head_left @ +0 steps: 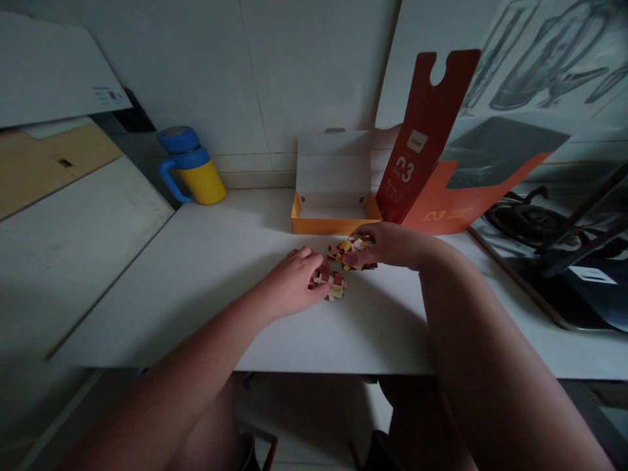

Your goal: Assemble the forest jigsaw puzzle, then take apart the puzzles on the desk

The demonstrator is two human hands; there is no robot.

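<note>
My left hand [297, 280] is closed, with thumb and fingers around a few joined jigsaw puzzle pieces [336, 288] on the white tabletop. The fingers cover part of them. Just beyond, to the right, my right hand [385, 245] curls its thumb and fingers over a small heap of jigsaw puzzle pieces [350, 246] in brown, yellow and cream. Its palm hides some of that heap. The two groups lie close together, in front of an open orange box [321, 226] with a raised white lid.
A tall orange-red carton [436, 209] with an open flap stands behind my right hand. A blue and yellow jug [199, 173] is at the back left. Right of the carton sits a black gas stove [564, 281]. The white table [196, 294] ends at a front edge near my legs.
</note>
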